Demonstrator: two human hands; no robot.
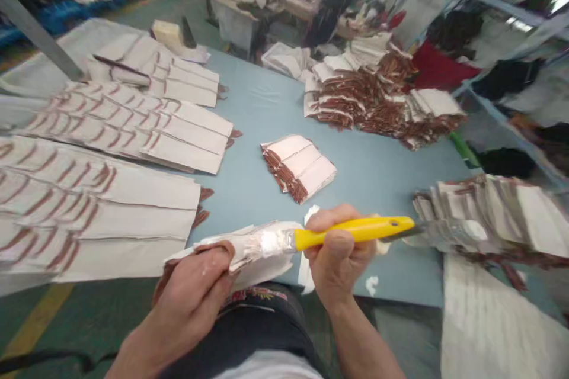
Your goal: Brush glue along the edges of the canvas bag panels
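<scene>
My left hand is closed around a white fabric piece with brown edging, held near the table's front edge. My right hand grips a flat paintbrush by its yellow handle. The brush's metal band and whitish bristles point left, against the upper side of the fabric piece; the exact contact is hard to make out. Just beyond my hands lies a small stack of white pieces with brown ends. A white scrap is partly hidden behind my right hand.
Overlapping rows of white pieces with brown edging cover the left of the blue table. A brown-and-white pile stands at the back right. More stacked pieces lie at the right, with white fabric hanging over the edge.
</scene>
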